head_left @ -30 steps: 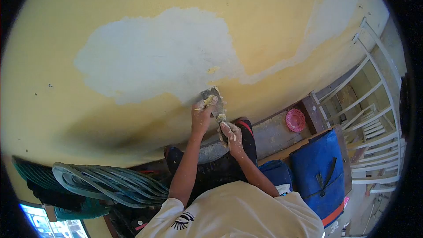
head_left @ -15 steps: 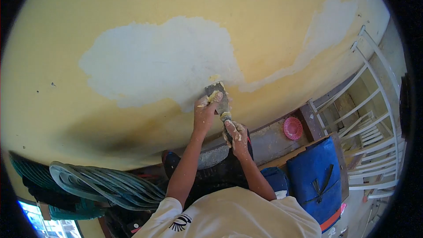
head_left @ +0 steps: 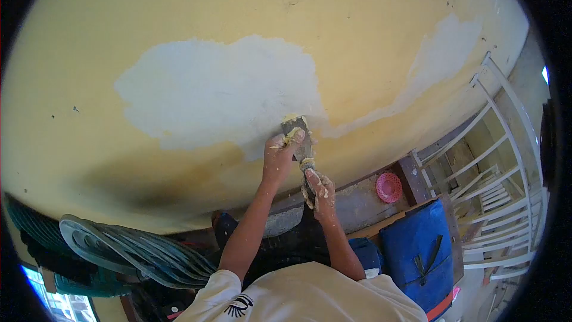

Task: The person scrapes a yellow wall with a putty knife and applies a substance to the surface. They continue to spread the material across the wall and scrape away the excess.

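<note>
A putty knife (head_left: 303,145) with a flat grey blade is held in front of the wall, its blade pointing up. My right hand (head_left: 323,195), smeared with pale yellow putty, is wrapped around the handle. My left hand (head_left: 277,158) pinches the blade from the left, with the thumb on its face and the other fingers partly hidden behind. Yellowish putty (head_left: 293,135) clings to the blade around the thumb and along its top edge. Behind the knife, a large whitish patch (head_left: 220,89) spreads over the yellow wall (head_left: 369,42).
White metal railings (head_left: 506,137) stand at the right. A pink basket (head_left: 389,187) sits on the floor by the wall. At lower right lies a blue folded cover (head_left: 417,250). Greenish woven chair backs (head_left: 137,253) are at lower left. A second whitish patch (head_left: 444,48) is at upper right.
The view has tilted slightly upward, so the wall patch and knife appear lower. Both hands keep the same hold, with the left thumb still on the blade.
</note>
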